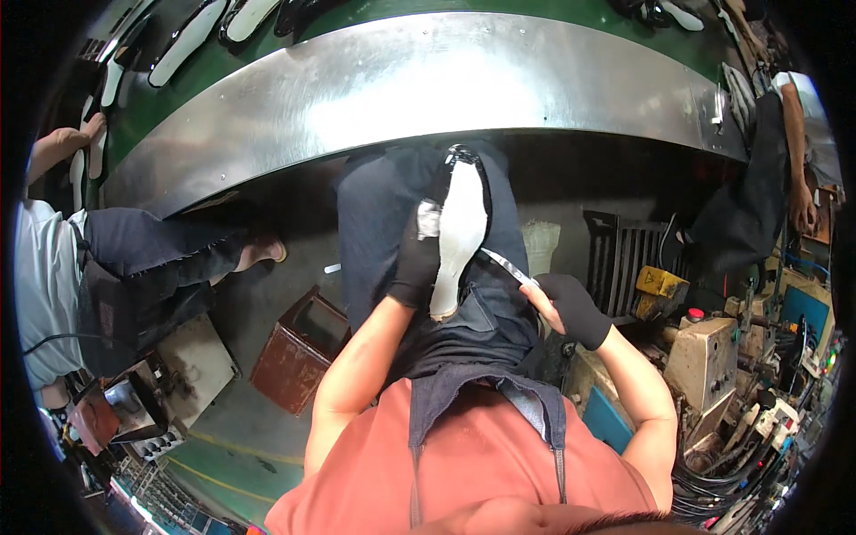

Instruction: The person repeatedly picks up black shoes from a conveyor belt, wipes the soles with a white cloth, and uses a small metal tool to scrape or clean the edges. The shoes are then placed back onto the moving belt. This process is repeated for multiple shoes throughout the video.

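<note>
Head view puts the shoe (460,227) right in the middle for me — a dark upper turned sole-side up, its pale insole facing the camera, toe pointing away toward the bench and heel down over the person's lap. The left hand (414,263), in a black glove, grips it along its left edge, fingers curled and pressed together around the side of the shoe. The right hand (571,308), also gloved in black, is closed in a fist around the handle of a thin metal blade (506,266), whose tip reaches the shoe's right edge near the waist of the insole; whether the tip is under the upper or just touching it I cannot tell. Both bare forearms come up from the lower edge over an orange shirt (464,464) and a dark apron (473,339). Beyond the shoe a curved metal bench edge (428,80) sweeps across, with a green belt (169,98) behind it carrying more pale insoles (187,43). To the left sits another person (53,285) in a light shirt and dark trousers — one hand on the belt. A rusty red box (294,352) stands on the floor, and cluttered machines (713,357) fill the right side.
</note>
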